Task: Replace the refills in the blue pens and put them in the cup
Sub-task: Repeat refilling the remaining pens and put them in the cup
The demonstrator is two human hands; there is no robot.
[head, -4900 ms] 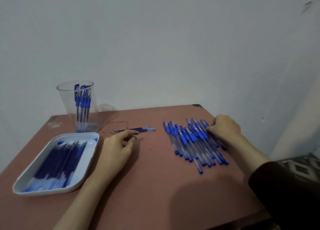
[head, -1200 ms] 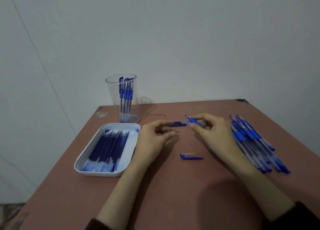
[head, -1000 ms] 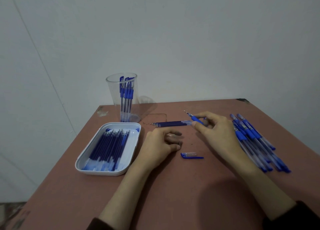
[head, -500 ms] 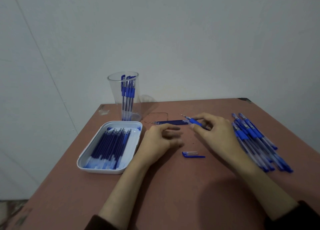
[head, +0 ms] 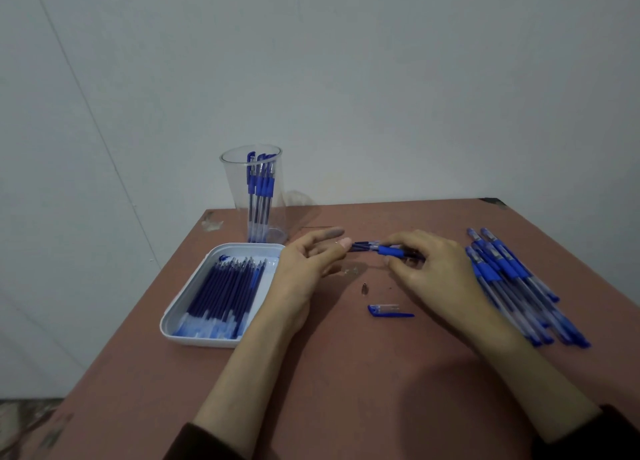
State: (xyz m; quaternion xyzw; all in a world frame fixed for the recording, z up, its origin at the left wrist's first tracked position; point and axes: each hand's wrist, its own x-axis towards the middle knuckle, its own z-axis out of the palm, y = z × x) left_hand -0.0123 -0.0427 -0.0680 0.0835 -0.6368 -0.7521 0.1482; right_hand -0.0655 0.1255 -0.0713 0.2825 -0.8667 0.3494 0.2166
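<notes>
My right hand (head: 436,272) grips a blue pen (head: 391,251) by its blue grip, just above the table's middle. A dark refill end (head: 358,246) pokes out of the pen toward my left hand (head: 304,269). That hand's fingers are stretched out, with the thumb tip touching the refill end. The pen's blue cap (head: 388,311) and small metal tip (head: 364,289) lie on the table below the hands. Back left, a clear cup (head: 254,196) holds several blue pens. A pile of blue pens (head: 512,283) lies to the right.
A white tray (head: 180,317) with several dark blue refills sits left of my left hand. The reddish table (head: 346,390) ends close behind the cup at a white wall, and its left edge runs beside the tray.
The metal tip now lies on the table; it was on the pen before. My left hand has moved up from the table to the refill end. The right hand keeps its hold on the pen.
</notes>
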